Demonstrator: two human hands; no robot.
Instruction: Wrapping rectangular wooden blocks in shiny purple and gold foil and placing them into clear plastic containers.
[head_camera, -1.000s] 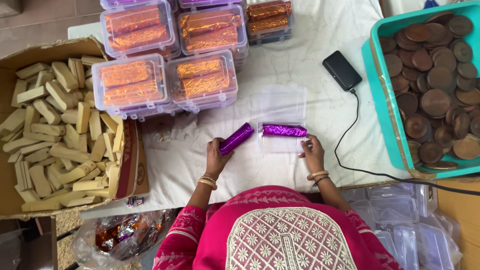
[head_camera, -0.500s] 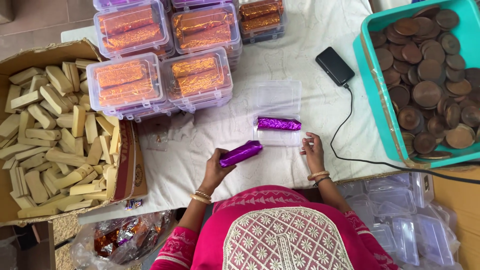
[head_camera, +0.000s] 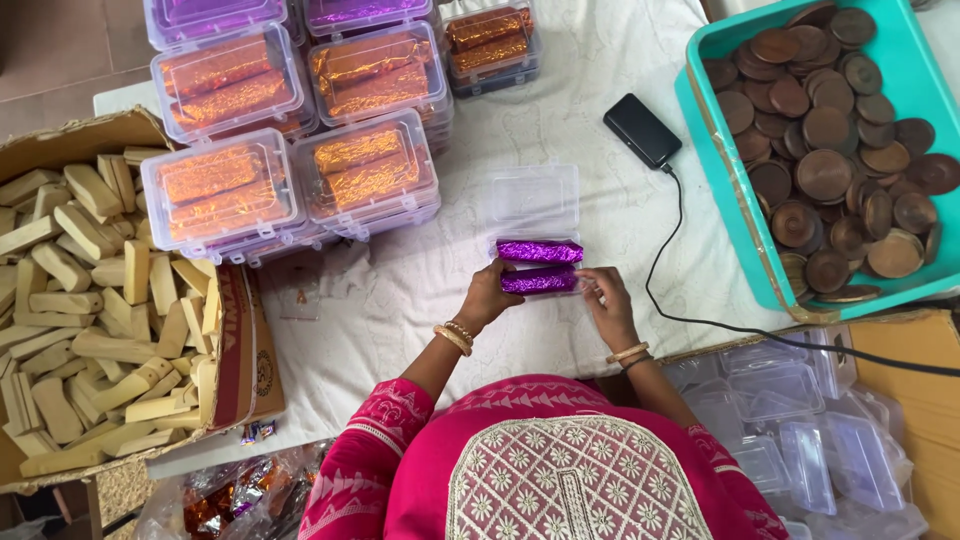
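A purple foil-wrapped bar (head_camera: 537, 281) lies crosswise in the open clear plastic box (head_camera: 535, 215) near the middle of the tabletop (head_camera: 620, 60), just near of a second purple foil-wrapped bar (head_camera: 540, 251) that already sits in the box; the two touch along their sides. The left hand (head_camera: 487, 297) pinches the near bar's left end and the right hand (head_camera: 603, 296) pinches its right end, fingers closed on the foil. The box's lid lies flat on the far side.

Left and far stand stacked clear boxes of orange foil-wrapped bars (head_camera: 222, 190). A cardboard carton of bare pale sticks (head_camera: 95, 310) lies at far left. A black phone (head_camera: 642, 130) with its black cable (head_camera: 668, 290) lies to the right, beside a teal tray of brown discs (head_camera: 830, 150). Empty clear boxes (head_camera: 800, 430) pile at near right.

My judgement: the thin foil could tear or crease if the fingers press hard, and a bar seated askew could ride up on its neighbour and keep the lid from closing.
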